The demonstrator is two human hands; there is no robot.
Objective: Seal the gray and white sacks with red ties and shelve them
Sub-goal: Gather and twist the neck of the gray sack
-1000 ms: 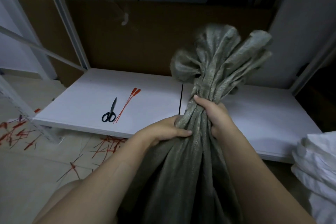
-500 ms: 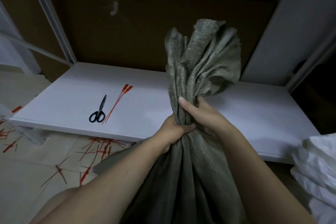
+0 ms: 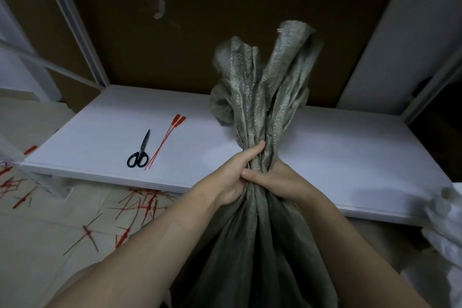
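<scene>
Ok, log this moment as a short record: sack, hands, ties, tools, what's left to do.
gray sack: neck gathered into a bunch, no tie visible on it
left hand: grips the gathered neck
right hand: grips the neck just beside the left
red ties: two on the shelf, right of the scissors
white sack: partly in view at the right edge
floor: loose red pieces scattered
left to do: tie the neck, shelve the sack
</scene>
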